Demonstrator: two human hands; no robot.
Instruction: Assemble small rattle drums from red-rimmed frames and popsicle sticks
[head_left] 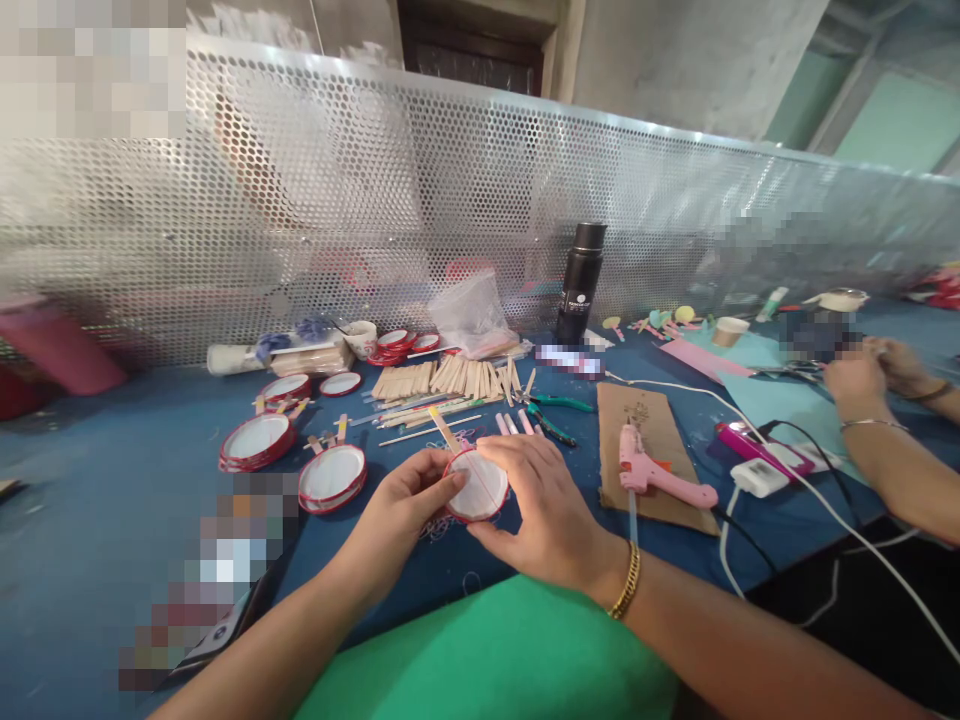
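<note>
Between my hands is a round white disc (480, 486) with a red rim. A wooden craft stick (444, 428) with a yellow tip juts from its far edge, and a thin reddish line crosses its face. My left hand (415, 492) pinches the disc's left edge, thumb on top. Curved around the right edge, my right hand (544, 500) touches the rim with its fingers, the thumb low at the near side. Tangled thread (439, 525) lies under the disc. To the left, similar red-rimmed discs sit in stacks (332, 478), some with craft sticks.
A pink glue gun (652, 470) rests on cardboard (611, 425) at right, near a power strip (761, 475) and cables. Beyond the disc lie loose craft sticks (465, 377), pliers (551, 415) and a black bottle (581, 285). A co-worker's hands (862, 380) are at far right.
</note>
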